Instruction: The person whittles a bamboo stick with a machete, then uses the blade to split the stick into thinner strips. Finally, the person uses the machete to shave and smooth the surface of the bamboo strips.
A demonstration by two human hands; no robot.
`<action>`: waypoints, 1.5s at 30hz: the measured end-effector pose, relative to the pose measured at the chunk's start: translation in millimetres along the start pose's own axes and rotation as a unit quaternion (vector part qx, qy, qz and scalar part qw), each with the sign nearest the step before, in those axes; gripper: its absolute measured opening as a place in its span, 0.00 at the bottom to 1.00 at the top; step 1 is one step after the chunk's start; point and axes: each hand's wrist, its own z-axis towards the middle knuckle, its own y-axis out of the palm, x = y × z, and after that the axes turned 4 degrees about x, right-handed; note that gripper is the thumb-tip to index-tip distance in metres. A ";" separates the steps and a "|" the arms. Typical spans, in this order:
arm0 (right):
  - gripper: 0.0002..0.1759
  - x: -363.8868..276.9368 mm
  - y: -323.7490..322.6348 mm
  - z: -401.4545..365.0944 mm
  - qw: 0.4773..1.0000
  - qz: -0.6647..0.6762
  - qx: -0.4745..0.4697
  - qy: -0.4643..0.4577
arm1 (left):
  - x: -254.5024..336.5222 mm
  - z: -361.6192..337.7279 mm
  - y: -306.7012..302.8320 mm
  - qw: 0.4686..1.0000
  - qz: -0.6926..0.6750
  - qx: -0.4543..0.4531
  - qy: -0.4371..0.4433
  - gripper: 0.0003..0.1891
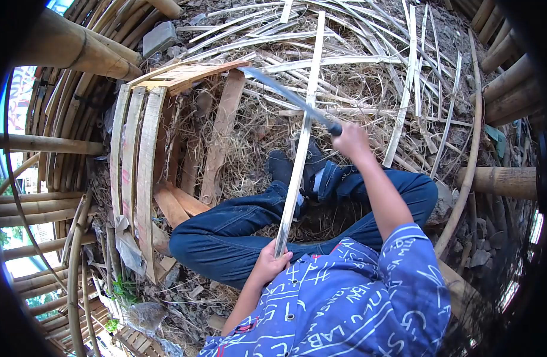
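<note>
My left hand (270,263) is closed around the lower end of a long, pale bamboo strip (294,185), close to my waist. The strip runs away from me between my legs, out over the ground. In my right hand (352,143) is the dark handle of a long knife (277,87). Its blade points forward and left, blurred toward the tip, and crosses the strip near the handle in this view. The blade tip overlaps the corner of a wooden crate (148,172) standing to the left.
Many split bamboo strips (368,59) lie ahead and to the right over fibrous shavings (255,128). Thick bamboo poles (77,44) frame the left, and another pole (502,182) juts in from the right. A grey block (159,39) sits at the far left.
</note>
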 end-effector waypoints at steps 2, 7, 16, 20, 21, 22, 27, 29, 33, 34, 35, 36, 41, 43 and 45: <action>0.12 -13.9 -1.5 -44.7 0.997 0.059 -0.035 -0.021 | -1.9 2.1 0.7 1.000 -0.002 -0.001 0.004 0.08; 0.11 -42.6 -13.6 -143.5 0.970 0.124 -0.179 -0.108 | -5.2 6.0 1.9 1.000 -0.004 -0.010 0.015 0.07; 0.11 -49.8 -13.2 -148.7 0.968 -0.011 -0.167 -0.186 | -10.5 4.2 -3.7 0.999 -0.018 -0.031 0.002 0.08; 0.11 -26.5 -1.6 -95.4 0.986 -0.036 -0.116 -0.111 | -9.8 -0.2 -4.7 1.000 -0.002 -0.026 0.012 0.08; 0.11 -23.5 -1.6 -84.4 0.986 -0.049 -0.108 -0.121 | -7.9 -1.3 -5.0 1.000 0.000 -0.028 0.015 0.08; 0.11 -20.8 0.0 -71.7 0.985 -0.067 -0.106 -0.119 | -5.8 -0.6 -3.9 0.999 0.002 -0.032 0.018 0.08; 0.13 -14.2 7.0 -33.8 0.980 -0.065 -0.118 -0.145 | -8.1 3.2 -2.6 1.000 0.007 -0.022 0.018 0.08; 0.15 -14.0 9.6 -24.3 0.985 -0.089 -0.104 -0.102 | -12.6 2.9 -3.1 1.000 0.015 -0.016 0.023 0.08; 0.13 -3.7 18.3 1.6 0.988 -0.091 -0.052 -0.111 | -11.0 -2.2 -5.3 0.999 0.042 -0.013 0.017 0.08; 0.13 -1.6 14.5 14.8 0.988 -0.091 -0.051 -0.111 | -11.1 -1.8 -5.4 0.997 0.070 -0.013 0.033 0.09; 0.13 1.0 9.2 31.4 0.994 -0.092 -0.037 -0.042 | -12.6 -1.9 -5.3 0.997 0.070 -0.013 0.035 0.09; 0.14 5.9 6.3 47.6 0.995 -0.092 -0.024 0.027 | -15.8 -4.4 -5.4 0.993 0.091 -0.009 0.078 0.09; 0.16 18.8 -4.9 72.5 0.992 -0.122 -0.018 -0.014 | -4.4 -4.7 -1.2 1.000 -0.009 0.008 -0.003 0.08; 0.16 18.3 -5.9 59.7 0.993 -0.116 -0.008 -0.021 | 0.4 -0.7 0.8 0.999 0.031 0.006 0.002 0.08; 0.16 23.3 8.9 36.2 0.999 -0.036 0.008 0.020 | -5.3 0.5 -1.4 0.999 0.043 -0.007 0.011 0.08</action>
